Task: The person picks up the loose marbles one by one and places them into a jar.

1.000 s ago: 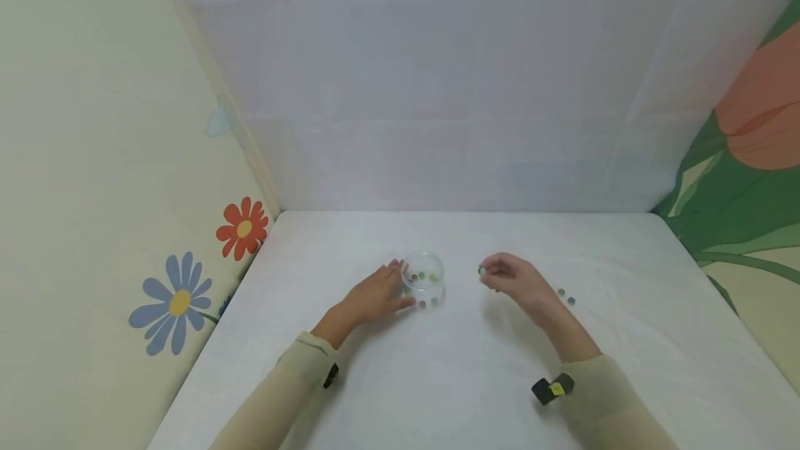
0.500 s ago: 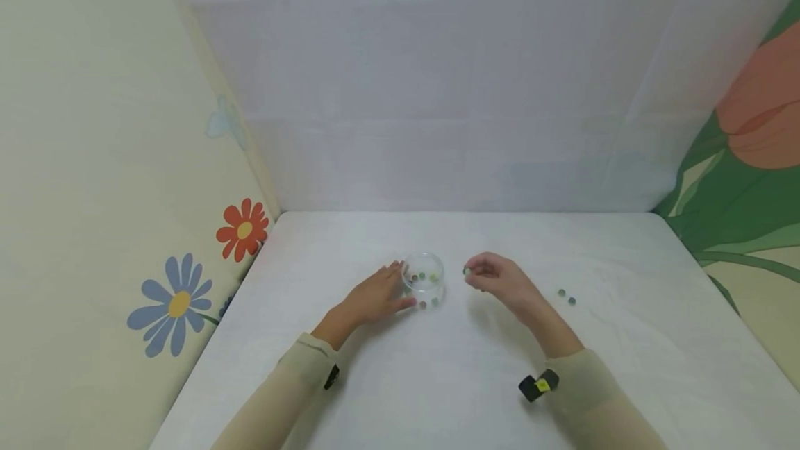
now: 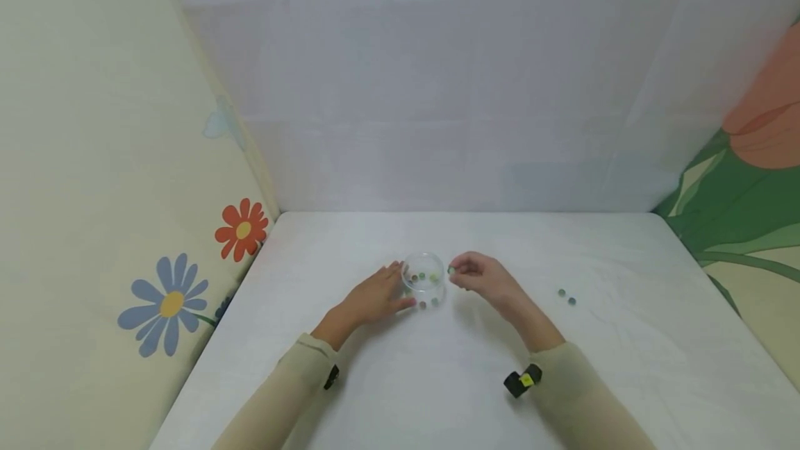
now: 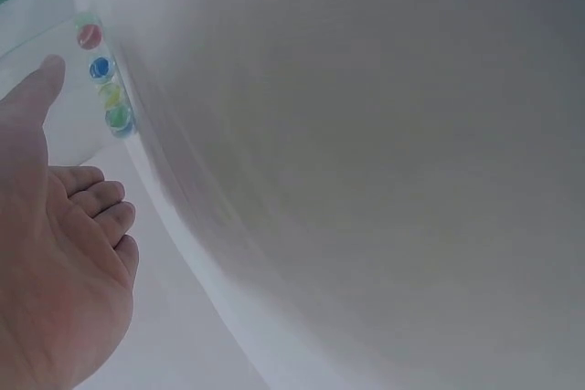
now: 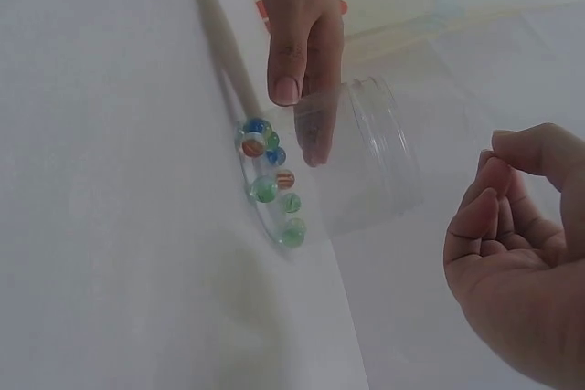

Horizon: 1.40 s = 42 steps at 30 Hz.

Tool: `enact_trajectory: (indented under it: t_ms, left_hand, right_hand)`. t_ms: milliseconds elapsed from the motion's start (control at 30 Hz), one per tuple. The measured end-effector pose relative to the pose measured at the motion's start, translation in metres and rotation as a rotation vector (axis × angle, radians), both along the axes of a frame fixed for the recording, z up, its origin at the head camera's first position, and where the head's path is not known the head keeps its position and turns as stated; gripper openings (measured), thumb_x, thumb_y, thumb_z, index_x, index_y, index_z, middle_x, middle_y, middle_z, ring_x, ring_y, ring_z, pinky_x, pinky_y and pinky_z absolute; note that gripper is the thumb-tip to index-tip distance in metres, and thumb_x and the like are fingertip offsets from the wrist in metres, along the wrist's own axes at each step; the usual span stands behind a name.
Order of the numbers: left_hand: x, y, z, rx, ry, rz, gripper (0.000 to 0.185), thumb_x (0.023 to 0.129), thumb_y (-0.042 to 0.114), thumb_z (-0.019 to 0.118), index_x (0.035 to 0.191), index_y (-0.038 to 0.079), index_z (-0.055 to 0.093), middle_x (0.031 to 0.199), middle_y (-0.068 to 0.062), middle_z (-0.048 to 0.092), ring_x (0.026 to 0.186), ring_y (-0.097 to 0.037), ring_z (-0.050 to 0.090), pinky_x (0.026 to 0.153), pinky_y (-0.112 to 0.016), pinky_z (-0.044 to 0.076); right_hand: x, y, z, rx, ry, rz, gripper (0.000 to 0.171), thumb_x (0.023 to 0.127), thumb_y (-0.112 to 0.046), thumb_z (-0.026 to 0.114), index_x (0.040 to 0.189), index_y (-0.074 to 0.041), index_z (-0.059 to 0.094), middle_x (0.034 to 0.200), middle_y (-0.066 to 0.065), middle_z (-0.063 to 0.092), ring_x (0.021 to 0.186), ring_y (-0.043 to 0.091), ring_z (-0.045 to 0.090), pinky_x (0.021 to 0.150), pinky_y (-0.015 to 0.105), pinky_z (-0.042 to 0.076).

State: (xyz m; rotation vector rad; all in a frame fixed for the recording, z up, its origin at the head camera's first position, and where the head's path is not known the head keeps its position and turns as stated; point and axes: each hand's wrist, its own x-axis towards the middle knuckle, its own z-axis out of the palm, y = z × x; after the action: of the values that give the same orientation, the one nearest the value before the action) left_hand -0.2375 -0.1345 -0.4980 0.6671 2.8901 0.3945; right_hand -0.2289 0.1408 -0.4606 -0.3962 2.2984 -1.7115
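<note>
The head view looks forward and down from above the table (image 3: 437, 380), distant, centring the clear jar (image 3: 423, 273). The left wrist view sits close behind the left hand (image 4: 55, 271), the marbles (image 4: 102, 79) at upper left. The right wrist view, also close, shares that jar (image 5: 366, 162) and marbles (image 5: 270, 180).

No legible text, labels, brands, nos. or signs in any view. Wall panels carry only flower pics, no lettering. The black wrist device (image 3: 521, 382) has a small yellow patch, too small to read anything on it. Clear jar (image 3: 423, 275) and marbles (image 5: 271, 180) are unmarked as far as can be seen.
</note>
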Motion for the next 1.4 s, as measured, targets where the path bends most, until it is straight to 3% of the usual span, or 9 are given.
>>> enact_trajectory:
  t_ms: [267,533,833,1200,1400]
  left_hand:
    - [0.0,-0.001,0.0,0.014,0.012,-0.009,0.091,0.098,0.06,0.056,0.157,-0.003,0.029,0.163,-0.021,0.029,0.152,-0.035,0.027,0.125,-0.047,0.025]
    - [0.0,-0.001,-0.001,0.023,0.018,-0.017,0.09,0.098,0.06,0.056,0.157,-0.002,0.03,0.163,-0.02,0.029,0.152,-0.034,0.026,0.125,-0.047,0.025]
    - [0.0,0.0,-0.001,0.016,0.02,-0.02,0.089,0.098,0.06,0.056,0.157,-0.001,0.029,0.164,-0.019,0.028,0.152,-0.033,0.026,0.125,-0.046,0.023]
    - [0.0,0.0,0.001,0.018,0.004,-0.005,0.089,0.098,0.06,0.055,0.158,-0.001,0.028,0.164,-0.02,0.027,0.152,-0.034,0.026,0.125,-0.047,0.023]
    - [0.0,0.0,0.001,0.001,0.0,0.0,0.089,0.098,0.06,0.055,0.158,-0.001,0.029,0.164,-0.019,0.027,0.152,-0.033,0.026,0.125,-0.046,0.023]
  right_hand:
    - [-0.007,-0.012,-0.002,-0.012,0.005,0.013,0.026,0.096,-0.017,0.071,0.118,-0.004,0.065,0.106,0.009,0.068,0.098,0.02,0.063,0.085,0.031,0.053]
    - [-0.01,-0.023,-0.003,0.029,-0.028,-0.026,0.023,0.095,-0.017,0.071,0.116,-0.01,0.067,0.107,0.005,0.068,0.101,0.02,0.063,0.089,0.035,0.054]
    - [-0.011,-0.026,-0.005,0.056,-0.03,-0.031,0.03,0.096,-0.017,0.071,0.122,-0.005,0.065,0.107,0.005,0.067,0.101,0.02,0.062,0.09,0.036,0.053]
    - [-0.01,-0.016,-0.006,0.06,-0.02,-0.041,0.029,0.095,-0.015,0.071,0.122,-0.004,0.065,0.105,0.006,0.068,0.099,0.02,0.063,0.09,0.036,0.055]
    - [-0.007,-0.005,-0.007,0.099,0.003,-0.057,0.028,0.096,-0.017,0.071,0.122,-0.009,0.066,0.105,0.006,0.068,0.101,0.02,0.064,0.092,0.039,0.056]
